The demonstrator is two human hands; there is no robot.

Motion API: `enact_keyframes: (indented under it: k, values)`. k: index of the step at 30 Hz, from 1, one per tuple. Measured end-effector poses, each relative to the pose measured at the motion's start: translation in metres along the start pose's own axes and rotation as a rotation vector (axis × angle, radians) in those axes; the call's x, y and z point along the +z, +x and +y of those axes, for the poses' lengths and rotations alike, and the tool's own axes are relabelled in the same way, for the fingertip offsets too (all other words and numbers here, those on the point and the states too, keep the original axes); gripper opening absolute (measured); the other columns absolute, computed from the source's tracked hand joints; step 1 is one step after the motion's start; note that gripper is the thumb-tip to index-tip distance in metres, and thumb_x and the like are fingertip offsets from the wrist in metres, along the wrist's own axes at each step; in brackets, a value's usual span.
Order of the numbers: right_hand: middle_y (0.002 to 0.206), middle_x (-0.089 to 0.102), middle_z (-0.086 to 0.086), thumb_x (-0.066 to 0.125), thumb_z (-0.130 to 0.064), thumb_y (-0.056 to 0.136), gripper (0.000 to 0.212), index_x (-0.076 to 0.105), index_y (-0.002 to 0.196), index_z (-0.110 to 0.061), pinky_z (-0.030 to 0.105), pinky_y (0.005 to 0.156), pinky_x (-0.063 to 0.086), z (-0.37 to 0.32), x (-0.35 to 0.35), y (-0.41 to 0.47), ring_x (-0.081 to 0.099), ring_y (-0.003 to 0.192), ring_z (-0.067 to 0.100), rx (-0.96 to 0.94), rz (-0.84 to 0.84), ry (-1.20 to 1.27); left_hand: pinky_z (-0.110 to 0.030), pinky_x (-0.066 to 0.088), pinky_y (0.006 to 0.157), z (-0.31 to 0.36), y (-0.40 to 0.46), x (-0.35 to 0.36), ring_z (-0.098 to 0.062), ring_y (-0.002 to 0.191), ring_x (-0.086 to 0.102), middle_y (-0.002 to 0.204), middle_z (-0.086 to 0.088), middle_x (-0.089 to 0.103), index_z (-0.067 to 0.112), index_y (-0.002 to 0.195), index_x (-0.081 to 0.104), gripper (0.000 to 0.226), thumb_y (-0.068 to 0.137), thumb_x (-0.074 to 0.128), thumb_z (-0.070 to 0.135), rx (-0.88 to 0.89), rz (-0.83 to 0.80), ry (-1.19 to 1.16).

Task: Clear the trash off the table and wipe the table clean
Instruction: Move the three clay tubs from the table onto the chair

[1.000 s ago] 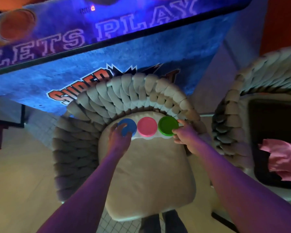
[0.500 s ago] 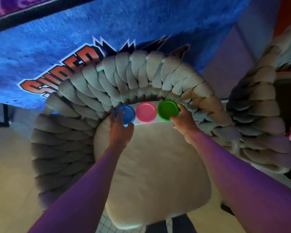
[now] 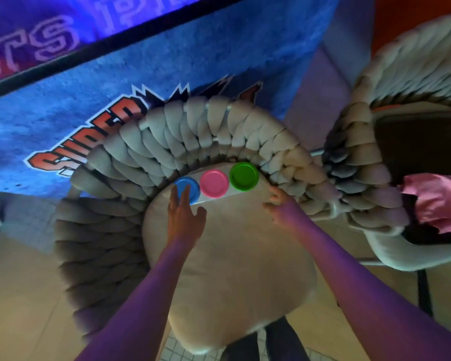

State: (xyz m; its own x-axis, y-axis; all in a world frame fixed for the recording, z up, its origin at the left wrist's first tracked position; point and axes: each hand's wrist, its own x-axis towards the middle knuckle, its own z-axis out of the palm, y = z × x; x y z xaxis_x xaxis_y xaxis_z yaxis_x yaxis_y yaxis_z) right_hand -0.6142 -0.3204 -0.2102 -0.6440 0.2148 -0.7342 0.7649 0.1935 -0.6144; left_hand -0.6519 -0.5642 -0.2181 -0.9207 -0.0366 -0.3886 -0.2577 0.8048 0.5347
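Note:
A pack of three small tubs lies at the back of a beige chair cushion (image 3: 232,261), with a blue lid (image 3: 192,184), a pink lid (image 3: 214,183) and a green lid (image 3: 244,176) in a row on a white base (image 3: 229,196). My left hand (image 3: 185,217) reaches forward with its fingers spread, and the fingertips rest on the blue lid. My right hand (image 3: 277,207) hovers over the cushion's right edge, loosely curled, a little apart from the green lid and holding nothing.
The chair has a thick woven backrest (image 3: 193,131) curving around the seat. A second woven chair (image 3: 359,157) stands close on the right with a pink cloth (image 3: 438,201) on its dark seat. A blue arcade cabinet (image 3: 89,113) rises behind. Tiled floor lies below.
My right hand has come off the green tub and drawn back to the right. My left hand has flattened out over the blue lid. The pack now rests on the cushion.

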Motion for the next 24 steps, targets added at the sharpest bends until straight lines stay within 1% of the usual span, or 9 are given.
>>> enact_keyframes:
  k: [3, 5, 10, 14, 16, 18, 20, 21, 24]
  values:
    - [0.138, 0.057, 0.004, 0.066, -0.020, 0.091, 0.056, 0.047, 0.144, -0.020, 0.037, 0.089, 0.051, -0.001, -0.020, -0.048, 0.063, 0.111, 0.023, -0.004, 0.060, 0.056, -0.039, 0.026, 0.118, 0.029, -0.030, -0.013, -0.030, 0.152, 0.022, 0.167, -0.009, 0.015, 0.017, 0.154, 0.037, 0.069, 0.092, 0.067, 0.020, 0.047, -0.070, 0.026]
    - [0.132, 0.062, 0.002, 0.063, -0.018, 0.093, 0.045, 0.055, 0.138, -0.021, 0.033, 0.084, 0.051, -0.001, -0.033, -0.079, 0.063, 0.104, 0.017, -0.021, 0.106, 0.062, -0.036, 0.026, 0.119, 0.052, -0.051, -0.022, -0.027, 0.152, 0.022, 0.167, -0.008, 0.017, 0.018, 0.155, 0.034, 0.069, 0.094, 0.064, 0.023, 0.077, -0.140, 0.025]
    - [0.118, 0.070, 0.002, 0.064, -0.017, 0.090, 0.036, 0.064, 0.126, -0.024, 0.042, 0.087, 0.057, 0.002, -0.063, -0.151, 0.066, 0.091, 0.014, -0.043, 0.235, 0.136, -0.037, 0.031, 0.116, 0.105, -0.103, -0.036, -0.028, 0.146, 0.033, 0.164, -0.008, 0.024, 0.020, 0.152, 0.040, 0.064, 0.093, 0.064, 0.024, 0.223, -0.251, 0.010]
    - [0.109, 0.069, -0.009, 0.064, -0.022, 0.087, 0.032, 0.066, 0.116, -0.034, 0.046, 0.090, 0.057, 0.007, -0.085, -0.207, 0.067, 0.097, 0.011, -0.063, 0.327, 0.206, -0.039, 0.031, 0.118, 0.137, -0.142, -0.039, -0.026, 0.147, 0.033, 0.163, -0.006, 0.027, 0.021, 0.151, 0.042, 0.063, 0.093, 0.065, 0.023, 0.362, -0.310, -0.007]
    - [0.109, 0.069, -0.007, 0.063, -0.020, 0.088, 0.030, 0.066, 0.116, -0.032, 0.045, 0.090, 0.056, 0.014, -0.102, -0.238, 0.066, 0.097, 0.013, -0.080, 0.381, 0.223, -0.040, 0.032, 0.118, 0.154, -0.166, -0.036, -0.028, 0.147, 0.033, 0.161, -0.008, 0.029, 0.017, 0.150, 0.043, 0.062, 0.092, 0.066, 0.020, 0.457, -0.345, 0.008]
    - [0.111, 0.069, -0.002, 0.063, -0.017, 0.090, 0.031, 0.065, 0.120, -0.026, 0.035, 0.083, 0.055, 0.020, -0.109, -0.256, 0.065, 0.086, 0.009, -0.105, 0.412, 0.223, -0.040, 0.032, 0.117, 0.161, -0.179, -0.035, -0.031, 0.146, 0.034, 0.160, -0.012, 0.031, 0.012, 0.149, 0.044, 0.063, 0.092, 0.067, 0.019, 0.513, -0.362, 0.018]
    - [0.111, 0.069, 0.000, 0.063, -0.015, 0.090, 0.034, 0.064, 0.123, -0.022, 0.022, 0.069, 0.047, 0.032, -0.121, -0.281, 0.057, 0.070, -0.002, -0.135, 0.465, 0.247, -0.039, 0.033, 0.115, 0.175, -0.198, -0.032, -0.032, 0.144, 0.037, 0.158, -0.016, 0.034, 0.011, 0.148, 0.045, 0.063, 0.091, 0.069, 0.017, 0.573, -0.369, 0.035]
    - [0.110, 0.069, 0.000, 0.063, -0.015, 0.090, 0.033, 0.064, 0.122, -0.024, 0.020, 0.065, 0.045, 0.038, -0.126, -0.292, 0.054, 0.065, -0.002, -0.143, 0.492, 0.265, -0.038, 0.033, 0.115, 0.181, -0.207, -0.030, -0.033, 0.144, 0.038, 0.156, -0.017, 0.036, 0.010, 0.148, 0.046, 0.062, 0.090, 0.069, 0.017, 0.594, -0.371, 0.040]
    - [0.108, 0.067, -0.001, 0.062, -0.015, 0.091, 0.029, 0.064, 0.118, -0.028, 0.020, 0.055, 0.044, 0.066, -0.144, -0.332, 0.053, 0.058, 0.009, -0.140, 0.584, 0.338, -0.039, 0.034, 0.118, 0.202, -0.243, -0.023, -0.032, 0.145, 0.037, 0.154, -0.017, 0.038, 0.011, 0.147, 0.047, 0.062, 0.090, 0.069, 0.017, 0.664, -0.400, 0.038]
